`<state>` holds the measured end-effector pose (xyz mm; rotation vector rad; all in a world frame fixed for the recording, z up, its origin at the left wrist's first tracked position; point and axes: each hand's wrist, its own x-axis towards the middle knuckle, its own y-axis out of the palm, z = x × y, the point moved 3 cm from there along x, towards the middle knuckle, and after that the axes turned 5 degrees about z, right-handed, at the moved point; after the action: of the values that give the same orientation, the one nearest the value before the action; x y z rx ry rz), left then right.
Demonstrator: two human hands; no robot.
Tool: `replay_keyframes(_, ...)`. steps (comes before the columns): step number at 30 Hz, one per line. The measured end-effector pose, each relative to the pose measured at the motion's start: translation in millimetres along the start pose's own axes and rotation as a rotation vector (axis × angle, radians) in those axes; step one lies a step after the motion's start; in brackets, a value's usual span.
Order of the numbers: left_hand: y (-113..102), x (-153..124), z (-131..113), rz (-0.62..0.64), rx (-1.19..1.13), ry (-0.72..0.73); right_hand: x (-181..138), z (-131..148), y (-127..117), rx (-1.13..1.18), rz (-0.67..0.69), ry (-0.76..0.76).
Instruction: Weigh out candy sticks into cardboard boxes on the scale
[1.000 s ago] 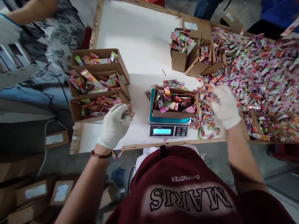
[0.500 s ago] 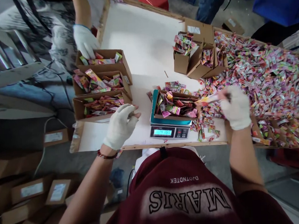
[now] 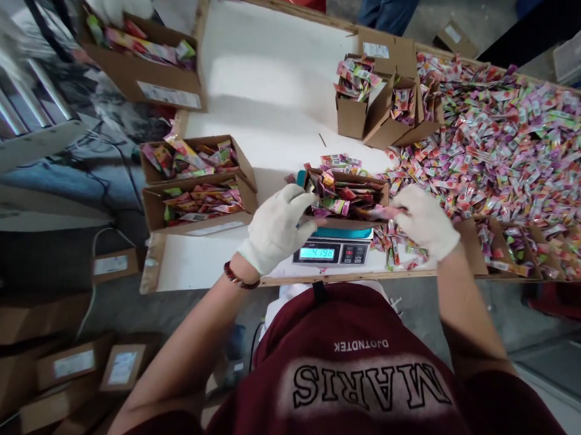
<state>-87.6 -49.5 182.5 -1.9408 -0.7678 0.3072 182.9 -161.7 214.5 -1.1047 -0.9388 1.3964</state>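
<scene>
On the digital scale (image 3: pixel 356 251) stands an open cardboard box (image 3: pixel 340 222) filled with slim colourful packets (image 3: pixel 336 205). My left hand (image 3: pixel 279 228), in a white glove with bare fingertips, is at the box's left end, thumb and fingers closed around its corner. My right hand (image 3: pixel 426 222), gloved the same way, is at the right end, its fingers pinching a pink packet (image 3: pixel 369 211) that lies over the contents. Motion blurs these fingertips. The scale's lit display (image 3: pixel 317 253) shows digits.
Two filled boxes (image 3: pixel 196 203) stand on the left of the white table (image 3: pixel 266 68). A co-worker's gloved hand (image 3: pixel 120 5) is at another filled box (image 3: pixel 148 68). Loose packets (image 3: pixel 517 144) heap on the right. Filled boxes (image 3: pixel 392 109) stand behind; more (image 3: pixel 523 249) line the front right edge.
My left hand has moved right to the box on the scale. My right hand has brought the packet left into that box. The co-worker's box has left the row, moving up and left.
</scene>
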Motion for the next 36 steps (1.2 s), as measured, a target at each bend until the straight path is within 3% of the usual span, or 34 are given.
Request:
replay_keyframes(2,-1.8,-3.0,5.8,-0.028,-0.02,-0.024,-20.3,-15.5,-34.7,0.024,-0.132,0.01)
replay_keyframes(5,-0.6,-11.7,17.7,-0.05,-0.048,-0.057,-51.5,-41.3,-78.5,-0.115,-0.406,0.145)
replay_keyframes(7,0.8,-19.0,26.6,-0.065,-0.081,-0.085,-61.5,-48.0,-88.1,-0.203,-0.563,0.242)
replay_keyframes(9,1.3,-26.0,34.7,-0.072,-0.118,-0.119,-55.1,-39.0,-78.1,-0.172,-0.595,0.235)
replay_keyframes(13,-2.1,-35.7,42.2,-0.08,-0.149,-0.183,-0.7,19.1,-20.7,0.042,-0.31,0.052)
replay_keyframes(16,-5.4,-39.5,40.5,-0.079,-0.164,-0.201,45.4,59.4,22.1,0.022,-0.056,0.11)
replay_keyframes(19,-6.7,-45.5,40.4,-0.086,-0.174,-0.21,71.7,73.1,42.2,-0.055,0.114,0.163)
replay_keyframes(22,-4.9,-56.5,47.2,-0.084,-0.194,-0.228,74.4,66.8,36.2,-0.028,0.154,0.083)
replay_keyframes(26,0.7,-67.2,57.5,-0.09,-0.226,-0.261,67.0,52.0,17.5,-0.031,0.055,0.097)
replay_keyframes(29,3.6,-59.0,50.7,-0.107,-0.23,-0.242,71.9,50.6,27.9,-0.088,0.161,0.196)
replay_keyframes(32,4.6,-41.2,33.3,-0.109,-0.239,-0.176,80.2,56.4,43.8,-0.076,0.274,0.158)
replay_keyframes(34,5.3,-33.6,27.1,-0.11,-0.239,-0.157,78.2,57.0,39.6,-0.02,0.241,0.106)
replay_keyframes(36,8.9,-36.0,32.7,-0.094,-0.253,-0.193,65.3,51.2,19.6,0.071,0.162,0.066)
